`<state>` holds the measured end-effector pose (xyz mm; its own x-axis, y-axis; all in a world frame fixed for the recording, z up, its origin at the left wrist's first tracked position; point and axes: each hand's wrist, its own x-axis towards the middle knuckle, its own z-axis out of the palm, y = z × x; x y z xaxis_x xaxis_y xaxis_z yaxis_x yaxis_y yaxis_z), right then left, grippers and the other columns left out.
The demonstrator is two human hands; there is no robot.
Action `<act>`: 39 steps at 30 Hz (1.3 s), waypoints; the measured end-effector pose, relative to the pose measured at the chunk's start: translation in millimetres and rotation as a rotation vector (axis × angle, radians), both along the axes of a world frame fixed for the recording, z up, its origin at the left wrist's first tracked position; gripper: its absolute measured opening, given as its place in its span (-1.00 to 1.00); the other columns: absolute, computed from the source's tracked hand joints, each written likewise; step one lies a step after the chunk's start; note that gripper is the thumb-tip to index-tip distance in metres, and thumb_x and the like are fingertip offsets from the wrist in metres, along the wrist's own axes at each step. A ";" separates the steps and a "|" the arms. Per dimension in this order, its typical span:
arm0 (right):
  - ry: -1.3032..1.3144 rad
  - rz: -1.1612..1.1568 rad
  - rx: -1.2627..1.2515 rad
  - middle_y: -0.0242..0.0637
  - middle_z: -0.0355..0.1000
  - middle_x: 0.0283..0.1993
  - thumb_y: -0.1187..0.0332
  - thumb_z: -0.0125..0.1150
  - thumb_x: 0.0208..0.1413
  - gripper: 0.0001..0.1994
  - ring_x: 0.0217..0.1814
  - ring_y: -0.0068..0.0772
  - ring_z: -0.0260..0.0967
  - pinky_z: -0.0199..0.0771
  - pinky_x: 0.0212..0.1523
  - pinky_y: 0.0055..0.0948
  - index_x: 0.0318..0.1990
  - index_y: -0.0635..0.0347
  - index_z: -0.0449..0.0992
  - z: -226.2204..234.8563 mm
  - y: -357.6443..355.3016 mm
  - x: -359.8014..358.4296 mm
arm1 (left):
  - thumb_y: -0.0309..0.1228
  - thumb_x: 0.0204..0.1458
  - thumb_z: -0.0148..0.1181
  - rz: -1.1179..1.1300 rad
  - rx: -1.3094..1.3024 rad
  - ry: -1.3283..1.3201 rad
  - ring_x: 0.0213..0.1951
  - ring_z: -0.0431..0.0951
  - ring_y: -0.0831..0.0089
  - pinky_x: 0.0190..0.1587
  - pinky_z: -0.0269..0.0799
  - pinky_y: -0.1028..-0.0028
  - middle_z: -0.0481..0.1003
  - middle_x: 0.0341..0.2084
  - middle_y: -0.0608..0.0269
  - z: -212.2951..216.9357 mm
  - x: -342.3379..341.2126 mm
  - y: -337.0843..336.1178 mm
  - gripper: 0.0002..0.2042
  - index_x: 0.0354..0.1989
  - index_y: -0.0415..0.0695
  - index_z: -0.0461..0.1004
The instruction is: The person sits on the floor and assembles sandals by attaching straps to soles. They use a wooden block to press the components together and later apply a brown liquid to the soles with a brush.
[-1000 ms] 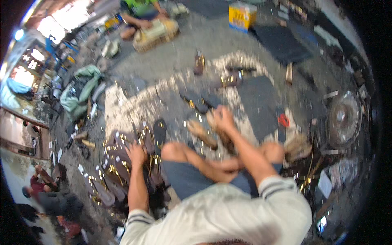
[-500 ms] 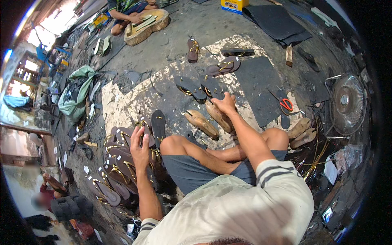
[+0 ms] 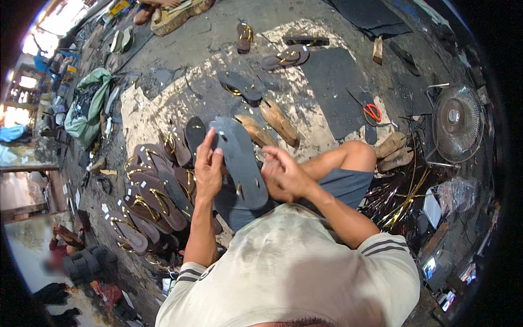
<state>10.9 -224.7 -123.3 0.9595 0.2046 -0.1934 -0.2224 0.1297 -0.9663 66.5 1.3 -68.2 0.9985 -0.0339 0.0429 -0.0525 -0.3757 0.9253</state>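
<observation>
A dark grey flip-flop (image 3: 238, 161) is held up over my lap, its flat underside facing me and small strap ends poking through. My left hand (image 3: 208, 169) grips it along its left edge. Close by its right edge, my right hand (image 3: 289, 174) has its fingers loosely bent and apart, with nothing visible in them. Past the flip-flop lie two wooden foot-shaped lasts (image 3: 280, 123), one partly hidden behind it. A black flip-flop with gold straps (image 3: 239, 86) rests just beyond them.
Several brown flip-flops with gold straps (image 3: 160, 201) are piled at my left. Red-handled scissors (image 3: 372, 113) lie near a black rubber sheet (image 3: 335, 90). More wooden lasts (image 3: 395, 150) and a fan (image 3: 457, 125) are at right. Another flip-flop (image 3: 286, 57) lies farther ahead.
The flip-flop my right hand touched by the lasts is now over my lap. My left hand has moved from the pile to grip it. My right hand has come back toward me.
</observation>
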 end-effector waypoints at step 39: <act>0.177 -0.081 -0.674 0.03 0.48 0.07 0.17 0.37 0.03 -0.31 0.11 -0.08 0.46 0.43 0.12 -0.27 0.25 0.38 0.28 -103.2 -27.8 110.9 | -0.35 0.30 0.05 0.129 -0.444 0.178 -0.11 0.50 0.58 -0.03 0.43 0.52 0.51 -0.09 0.23 14.3 -31.8 18.0 -0.59 0.23 -0.33 0.27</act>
<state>121.8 -252.5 -226.4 0.9091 -0.0857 -0.4077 -0.3988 -0.4623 -0.7920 34.7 19.3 -53.8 0.9865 0.0733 -0.1465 0.1420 0.0637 0.9878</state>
